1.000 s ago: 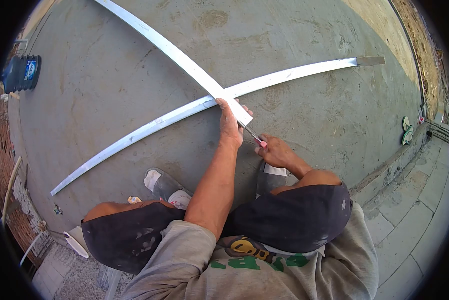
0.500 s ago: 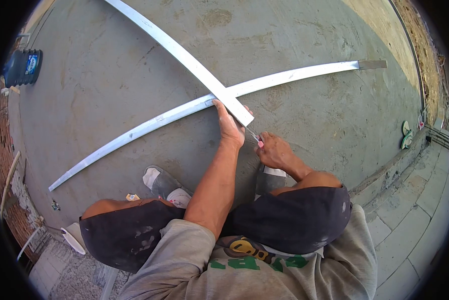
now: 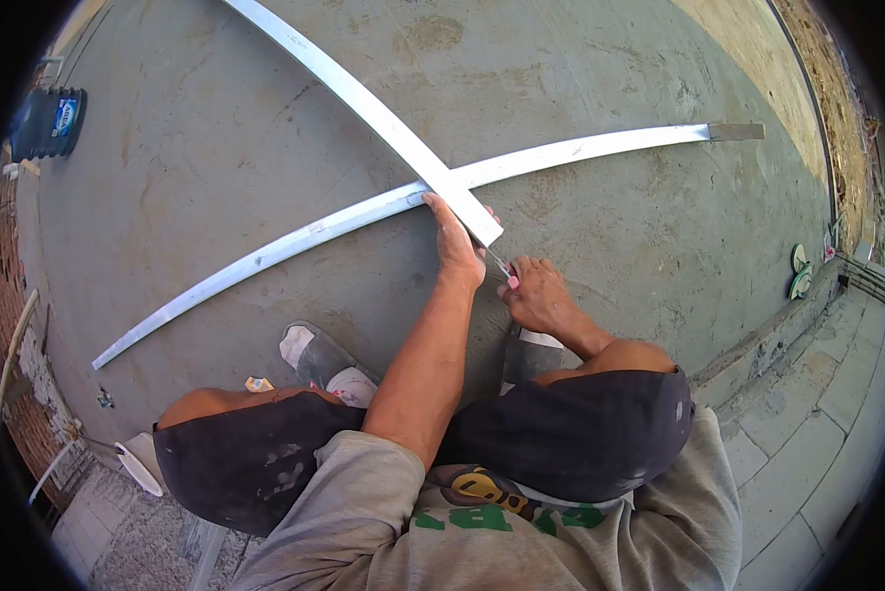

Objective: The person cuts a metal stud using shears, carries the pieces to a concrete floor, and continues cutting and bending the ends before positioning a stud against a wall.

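Two long pale metal bars cross on the grey concrete floor. The upper bar (image 3: 363, 101) runs from the top left to its near end in front of me, lying over the lower bar (image 3: 295, 243). My left hand (image 3: 459, 246) is wrapped round the upper bar near that end, thumb at the crossing, some fingers hidden beneath. My right hand (image 3: 541, 298) is closed round a small tool (image 3: 512, 282) with a pink part and a thin metal shaft. The shaft points at the upper bar's near end; whether it touches is too small to tell.
A dark blue water jug (image 3: 48, 124) lies at the upper left. Green and white sandals (image 3: 801, 273) are at the right, by a low concrete edge. My bent knees and shoes are close below my hands. Brickwork (image 3: 19, 394) borders the left side.
The view has shifted slightly. My left hand keeps its hold on the upper bar, and the fingers of my right hand have shifted a little on the tool.
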`<state>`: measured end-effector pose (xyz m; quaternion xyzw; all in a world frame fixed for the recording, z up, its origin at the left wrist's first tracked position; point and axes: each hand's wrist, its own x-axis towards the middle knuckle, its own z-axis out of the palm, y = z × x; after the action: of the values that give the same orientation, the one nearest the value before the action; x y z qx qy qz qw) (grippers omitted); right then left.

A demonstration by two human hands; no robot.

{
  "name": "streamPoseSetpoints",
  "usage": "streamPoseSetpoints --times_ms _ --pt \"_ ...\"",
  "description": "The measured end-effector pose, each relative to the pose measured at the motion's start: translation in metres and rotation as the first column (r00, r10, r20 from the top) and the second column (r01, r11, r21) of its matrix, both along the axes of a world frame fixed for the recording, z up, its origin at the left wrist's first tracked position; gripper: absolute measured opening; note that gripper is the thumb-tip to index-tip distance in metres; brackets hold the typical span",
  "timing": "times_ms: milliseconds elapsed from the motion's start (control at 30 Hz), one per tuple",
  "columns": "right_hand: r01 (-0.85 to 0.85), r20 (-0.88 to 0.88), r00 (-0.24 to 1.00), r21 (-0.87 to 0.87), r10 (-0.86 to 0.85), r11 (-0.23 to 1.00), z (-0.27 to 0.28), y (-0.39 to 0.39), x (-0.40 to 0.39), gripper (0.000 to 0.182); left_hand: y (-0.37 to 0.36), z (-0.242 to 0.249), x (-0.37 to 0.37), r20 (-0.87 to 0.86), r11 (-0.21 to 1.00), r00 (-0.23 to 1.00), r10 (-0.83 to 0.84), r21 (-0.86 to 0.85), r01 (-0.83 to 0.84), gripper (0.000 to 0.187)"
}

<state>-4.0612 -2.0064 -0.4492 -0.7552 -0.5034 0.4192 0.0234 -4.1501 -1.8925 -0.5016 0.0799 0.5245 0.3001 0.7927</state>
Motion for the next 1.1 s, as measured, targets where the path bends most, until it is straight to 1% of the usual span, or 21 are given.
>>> streamPoseSetpoints --times_ms 67,167,367,433,567,633,667,733,833,967,1067,1100 --pt "0.015 -0.048 0.999 0.019 -0.014 1.0 -0.018 -0.007 0.002 0.037 0.0 -0.001 -0.001 0.0 1.0 1.0 -0.013 0.005 0.013 0.085" --pt "0.169 -0.199 0.964 -0.064 -0.178 0.984 -0.007 -0.003 0.004 0.037 -0.002 0.0 -0.001 -0.012 1.0 1.0 -0.017 0.01 0.017 0.086" --pt "0.106 -0.25 0.96 -0.09 -0.126 0.99 -0.002 -0.002 0.009 0.036 -0.001 -0.001 0.002 -0.046 1.0 0.999 -0.001 -0.016 0.0 0.088" --pt "0.095 -0.252 0.961 -0.077 -0.112 0.992 -0.003 -0.001 0.011 0.036 -0.001 -0.009 0.002 -0.069 1.0 0.998 0.001 -0.023 -0.002 0.089" --pt "0.078 -0.244 0.966 -0.041 -0.086 0.996 -0.004 -0.003 0.013 0.035 -0.002 -0.017 0.001 -0.116 0.999 0.993 -0.013 -0.051 0.007 0.098" --pt "0.066 -0.258 0.964 -0.027 -0.071 0.997 -0.008 -0.004 0.017 0.034 -0.001 -0.003 0.002 -0.142 0.999 0.99 -0.022 -0.047 0.016 0.104" --pt "0.059 -0.267 0.962 -0.021 -0.063 0.998 -0.009 -0.005 0.018 0.034 0.0 0.003 0.001 -0.113 0.999 0.993 -0.031 -0.041 0.027 0.106" --pt "0.07 -0.29 0.954 -0.036 -0.078 0.997 -0.003 -0.001 0.018 0.032 0.0 0.006 -0.001 -0.051 0.998 0.997 -0.052 -0.027 0.05 0.111" --pt "0.113 -0.313 0.943 -0.013 -0.111 0.994 -0.002 -0.003 0.019 0.03 0.002 0.009 0.001 -0.117 0.995 0.988 -0.1 -0.035 0.097 0.113" --pt "0.154 -0.325 0.935 0.015 -0.14 0.988 -0.003 -0.003 0.018 0.029 0.003 0.011 0.0 -0.106 0.991 0.986 -0.133 0.019 0.135 0.116" --pt "0.201 -0.366 0.908 -0.043 -0.203 0.979 0.001 -0.001 0.019 0.028 0.003 0.004 0.0 -0.106 0.986 0.983 -0.147 0.06 0.154 0.119" --pt "0.198 -0.364 0.91 -0.042 -0.2 0.979 0.002 -0.001 0.02 0.028 0.003 0.002 0.0 -0.101 0.985 0.984 -0.15 0.067 0.157 0.12"
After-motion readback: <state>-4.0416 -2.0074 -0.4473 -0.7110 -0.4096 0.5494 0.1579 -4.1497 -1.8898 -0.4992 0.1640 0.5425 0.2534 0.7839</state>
